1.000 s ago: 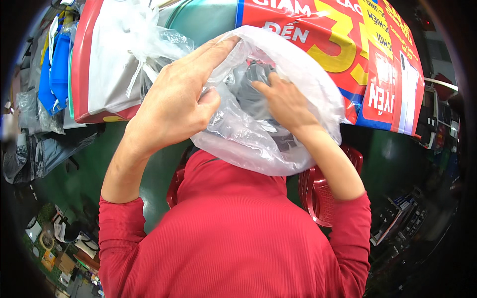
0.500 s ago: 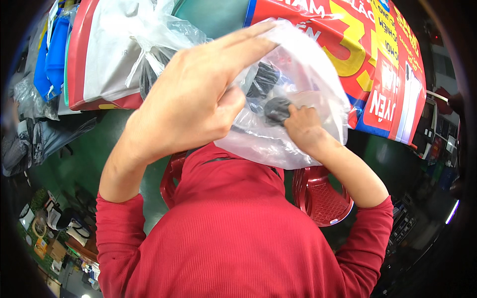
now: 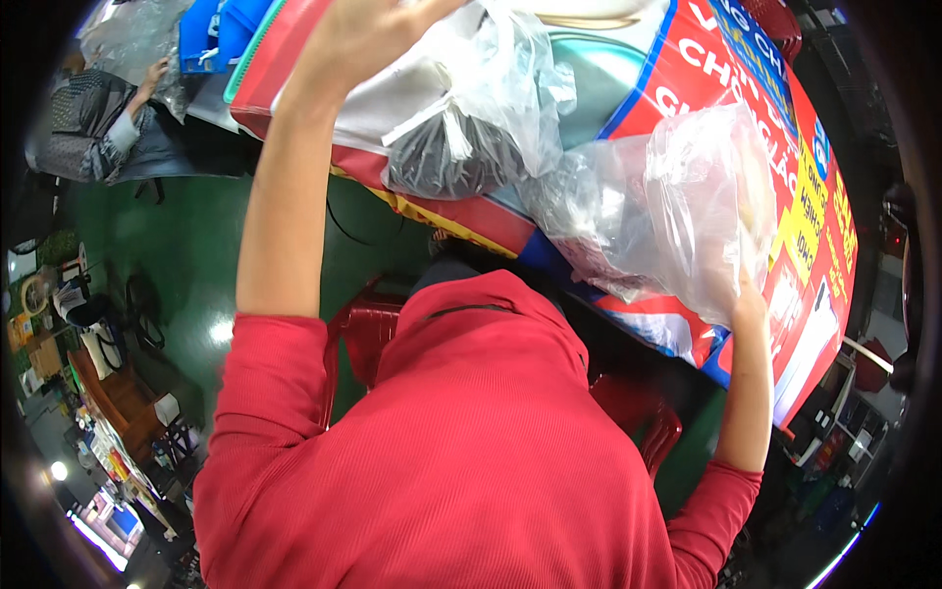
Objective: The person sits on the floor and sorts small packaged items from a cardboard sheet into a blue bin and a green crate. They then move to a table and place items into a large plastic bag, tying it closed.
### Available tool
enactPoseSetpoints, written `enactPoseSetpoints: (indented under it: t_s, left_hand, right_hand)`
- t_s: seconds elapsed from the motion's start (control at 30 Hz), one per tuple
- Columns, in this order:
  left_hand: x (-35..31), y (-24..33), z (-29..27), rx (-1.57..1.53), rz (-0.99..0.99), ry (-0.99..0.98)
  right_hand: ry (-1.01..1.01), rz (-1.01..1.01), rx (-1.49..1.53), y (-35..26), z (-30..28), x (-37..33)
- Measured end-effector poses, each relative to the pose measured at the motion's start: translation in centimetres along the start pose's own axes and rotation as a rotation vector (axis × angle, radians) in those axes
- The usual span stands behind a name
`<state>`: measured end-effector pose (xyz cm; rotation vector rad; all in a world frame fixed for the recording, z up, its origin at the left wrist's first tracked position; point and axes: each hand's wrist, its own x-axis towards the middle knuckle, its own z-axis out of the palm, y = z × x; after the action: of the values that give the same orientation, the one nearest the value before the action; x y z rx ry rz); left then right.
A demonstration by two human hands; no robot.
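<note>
My right hand reaches up into or behind a clear plastic bag at the right of the table. Only a blurred skin tone shows through the film, so its fingers are hidden. The bag lies crumpled over the table's near edge, with its wide part standing up around the hand. At the far left, my left hand stretches over the table with fingers apart, partly cut off by the top edge. Beside it sits a knotted clear bag with black contents. Nothing is seen in my left hand.
A red, blue and yellow printed sheet covers the table. A teal round shape lies beyond the bags. Blue plastic bins stand far left, where another person's hand shows. Red plastic chairs are near my body.
My left hand has left the open bag and gone up and left. My right hand and that bag are now farther right; the dark bundle it touched no longer shows. The whole view has shifted.
</note>
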<state>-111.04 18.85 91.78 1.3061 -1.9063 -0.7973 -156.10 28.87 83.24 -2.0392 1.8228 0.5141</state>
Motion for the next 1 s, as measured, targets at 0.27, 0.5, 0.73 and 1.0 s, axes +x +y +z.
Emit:
enactPoseSetpoints:
  t_s: [0.27,0.5,0.73,1.0]
  left_hand:
    - [-5.0,-13.8,10.8,0.047,-0.536,-0.014]
    - [-8.5,-12.0,14.2,-0.344,-0.289,0.418]
    - [-10.9,-10.7,14.1,-0.606,-0.381,0.295]
    - [-9.8,-9.3,10.1,-0.3,-0.365,-0.174]
  right_hand:
    - [0.547,-0.067,-0.067,-7.7,-14.4,-2.6]
    - [0.43,-0.775,0.452,-23.5,-7.8,4.8]
    - [0.202,-0.25,0.566,-27.4,6.9,10.3]
    - [0.776,-0.244,0.927,-26.9,10.7,11.1]
